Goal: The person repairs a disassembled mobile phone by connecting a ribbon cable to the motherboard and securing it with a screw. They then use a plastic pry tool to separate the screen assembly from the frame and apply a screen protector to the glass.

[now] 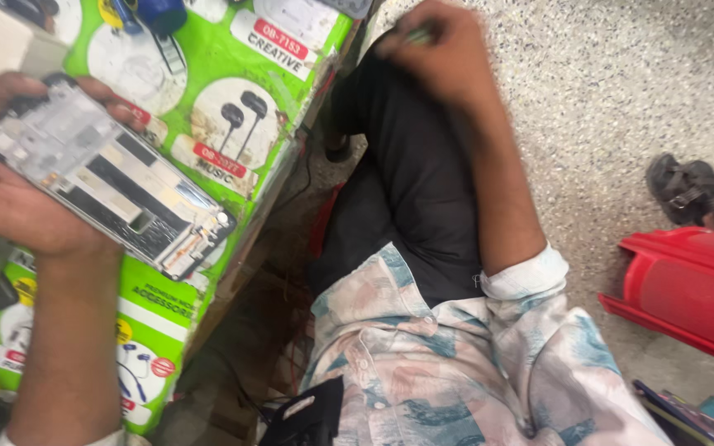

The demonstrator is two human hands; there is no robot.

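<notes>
Green-and-white printed earphone packaging (233, 91) covers the counter at left, with red labels (218, 159)

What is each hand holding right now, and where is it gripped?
The left hand grips an opened phone by its upper end. The right hand pinches something small and green.

Metal, plastic, paper, cloth and stone under my hands

My left grip (18, 190) holds an opened phone (109, 177): its frame looks like dull silver metal, with glossy black patches and a small shiny screw head near one end. The tabletop (208, 91) under it is covered in glossy green printed paper or plastic sheet that catches the light. My right grip (440, 54) pinches a small smooth green tool (417, 35), material unclear through the blur. My trousers (411, 165) are matt black cloth, my shirt (456, 363) soft patterned cloth. The floor (613, 74) is speckled stone, fairly matt. The red stool (687, 289) is smooth, slightly glossy plastic.
</notes>
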